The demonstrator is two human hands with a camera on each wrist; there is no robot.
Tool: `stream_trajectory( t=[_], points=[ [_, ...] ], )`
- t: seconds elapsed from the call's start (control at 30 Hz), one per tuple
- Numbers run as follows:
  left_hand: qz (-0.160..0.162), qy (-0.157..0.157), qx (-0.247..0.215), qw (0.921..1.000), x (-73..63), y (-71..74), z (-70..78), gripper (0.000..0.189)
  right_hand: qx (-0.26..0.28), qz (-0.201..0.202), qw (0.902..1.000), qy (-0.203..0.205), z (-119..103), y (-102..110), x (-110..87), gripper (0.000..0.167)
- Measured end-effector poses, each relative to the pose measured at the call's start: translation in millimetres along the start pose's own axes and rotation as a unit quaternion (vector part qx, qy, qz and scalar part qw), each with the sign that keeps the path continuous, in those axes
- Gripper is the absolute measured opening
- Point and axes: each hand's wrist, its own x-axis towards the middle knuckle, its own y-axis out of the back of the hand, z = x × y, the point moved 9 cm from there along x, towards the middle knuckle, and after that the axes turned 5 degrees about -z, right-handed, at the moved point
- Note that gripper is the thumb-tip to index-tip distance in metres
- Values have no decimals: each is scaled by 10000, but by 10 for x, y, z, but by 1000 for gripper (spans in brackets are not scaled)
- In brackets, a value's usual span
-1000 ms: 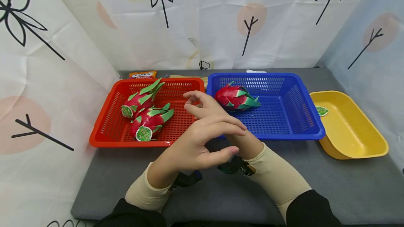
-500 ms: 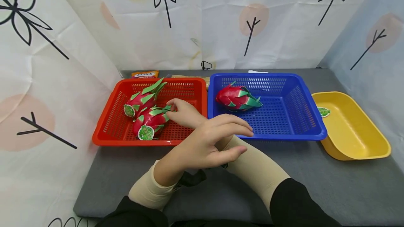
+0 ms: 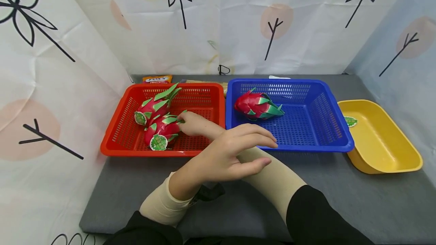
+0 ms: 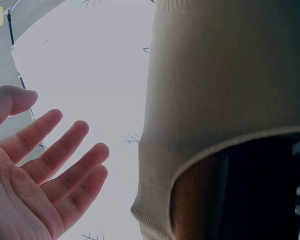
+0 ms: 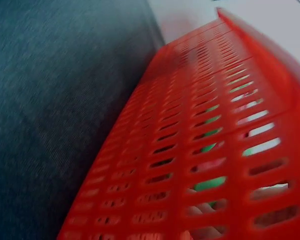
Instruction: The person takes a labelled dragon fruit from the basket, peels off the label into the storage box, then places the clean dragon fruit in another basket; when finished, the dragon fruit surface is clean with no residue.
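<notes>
Two red dragon fruits with green leaf tips lie at the left in the red basket (image 3: 201, 150): a rear one (image 3: 154, 107) and a front one (image 3: 163, 129) with a round green label. My right hand (image 3: 197, 124) reaches leftward into this basket and grips the front dragon fruit by its leafy right end; the fingertips are partly hidden. Through the slots of the red basket's wall (image 5: 175, 120), bits of green leaf show in the right wrist view. My left hand (image 3: 231, 154), its fingers spread and loosely bent, hovers over the right forearm and holds nothing.
A blue basket (image 3: 316, 148) with another dragon fruit (image 3: 257, 105) stands just right of the red one. A yellow tub (image 3: 378, 139) is at the far right. Behind the red basket lies an orange packet (image 3: 157, 79). Patterned cloth walls (image 3: 238, 29) surround the grey table.
My right hand has moved left and down from between the baskets to the front dragon fruit, and its fingers have taken hold of the leafy end. The left hand barely moves.
</notes>
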Motion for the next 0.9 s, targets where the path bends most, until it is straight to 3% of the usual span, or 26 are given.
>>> stream_trajectory(
  t=[0.33,0.53,0.73,0.9],
  points=[
    [-29,70,166,9998,1,-14,-31,26,-269,102,9996,21,29,-31,16,9],
    [-43,103,239,9997,1,-25,-47,26,-62,287,9990,334,-18,4,-18,9],
    [-30,141,328,9994,-2,-27,-52,25,237,826,9949,523,-43,128,-96,10],
    [-22,128,344,9993,1,-20,-44,25,560,1035,9921,431,-28,206,-150,12]
  ],
)
